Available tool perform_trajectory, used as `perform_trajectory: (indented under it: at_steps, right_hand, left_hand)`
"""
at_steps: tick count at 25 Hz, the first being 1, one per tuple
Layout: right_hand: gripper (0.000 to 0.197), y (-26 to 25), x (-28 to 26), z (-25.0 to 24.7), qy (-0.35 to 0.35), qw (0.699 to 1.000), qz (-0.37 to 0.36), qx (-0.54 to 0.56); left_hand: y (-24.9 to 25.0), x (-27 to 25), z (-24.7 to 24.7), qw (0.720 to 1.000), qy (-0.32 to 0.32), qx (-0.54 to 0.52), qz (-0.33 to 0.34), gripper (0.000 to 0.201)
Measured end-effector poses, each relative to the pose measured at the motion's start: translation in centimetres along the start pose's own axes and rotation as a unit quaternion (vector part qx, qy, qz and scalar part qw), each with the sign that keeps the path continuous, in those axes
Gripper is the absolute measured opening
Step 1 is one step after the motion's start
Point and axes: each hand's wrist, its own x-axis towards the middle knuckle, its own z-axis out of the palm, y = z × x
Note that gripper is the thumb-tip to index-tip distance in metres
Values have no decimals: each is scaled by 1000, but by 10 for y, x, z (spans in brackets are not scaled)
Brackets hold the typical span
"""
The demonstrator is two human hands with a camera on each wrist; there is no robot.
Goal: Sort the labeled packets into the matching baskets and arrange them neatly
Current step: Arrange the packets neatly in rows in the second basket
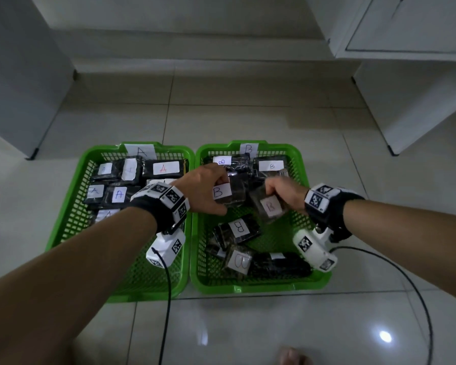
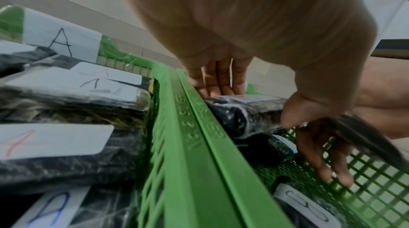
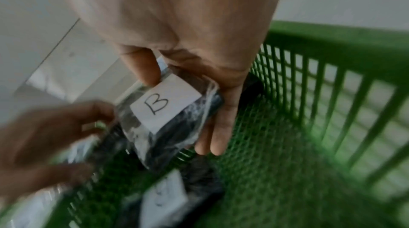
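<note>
Two green baskets sit side by side, rims touching, on the tiled floor (image 1: 248,122). Your A basket (image 1: 71,214), with an "A" sign on its far rim, holds dark packets labeled A (image 1: 163,168) packed flat across its far half. Your B basket (image 1: 311,280), signed "B", holds two B packets (image 1: 271,165) lined up along the far wall and others lying loose and askew near the front, one of them (image 1: 238,226) tilted. Over the B basket, your left hand (image 1: 206,191) has its fingers curled round a B packet with blue lettering (image 1: 229,193). Your right hand (image 1: 284,192) pinches another B packet (image 1: 270,206), thumb on its label. White cabinets (image 1: 406,75) stand around the floor, and black cables (image 1: 416,299) trail from your wrist cameras.
</note>
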Motion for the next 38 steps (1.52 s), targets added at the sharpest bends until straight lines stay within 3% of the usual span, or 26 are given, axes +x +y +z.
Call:
perform_trajectory:
  at_steps: [2, 3, 7, 8, 11, 12, 13, 16, 19, 21, 23, 26, 28, 34, 38]
  right_hand:
    - [21, 9, 7, 2, -60, 946, -54, -315]
    - [24, 12, 9, 4, -73, 919, -77, -378]
    - [25, 19, 15, 14, -115, 930, -105, -334]
    - [26, 17, 15, 17, -111, 934, -80, -329]
    - [19, 19, 17, 14, -112, 910, -54, -395]
    - [27, 20, 18, 10, -118, 911, -35, -394]
    - [35, 20, 18, 5, -134, 891, -53, -431]
    - [41, 18, 14, -6, -127, 912, -45, -387]
    - [22, 14, 13, -18, -75, 959, 8, -274]
    - [16, 9, 14, -22, -48, 976, 18, -212]
    - [21, 10, 15, -17, -75, 983, 41, -161]
    - [27, 11, 13, 2, -150, 974, 82, -146]
    - [11, 11, 12, 12, -176, 965, 84, -175]
    - [9, 17, 6, 6, -182, 962, 62, -195]
    - [27, 14, 5, -16, -151, 972, 112, -140]
  left_hand:
    - [4, 0, -2, 1000, -17, 14, 3, 62]
    - [6, 1, -3, 999, -26, 24, 3, 62]
    - [5, 2, -2, 999, -37, 38, 0, 60]
    - [5, 2, -2, 998, -39, 43, 4, 60]
    - [13, -1, 0, 995, -57, 79, 25, 60]
    - [16, -2, 2, 993, -65, 96, 35, 61]
    - [19, -2, 5, 989, -76, 117, 46, 63]
    - [28, 0, 11, 974, -119, 185, 61, 71]
    - [34, 5, 10, 950, -144, 271, 53, 78]
    - [39, 5, 6, 944, -156, 289, 43, 67]
    - [43, 6, 6, 946, -155, 284, 31, 56]
    - [46, 8, 9, 948, -149, 282, 16, 52]
    - [45, 7, 11, 948, -148, 283, 12, 55]
    - [42, 8, 11, 947, -151, 283, 8, 62]
    - [44, 6, 12, 945, -156, 288, 10, 55]
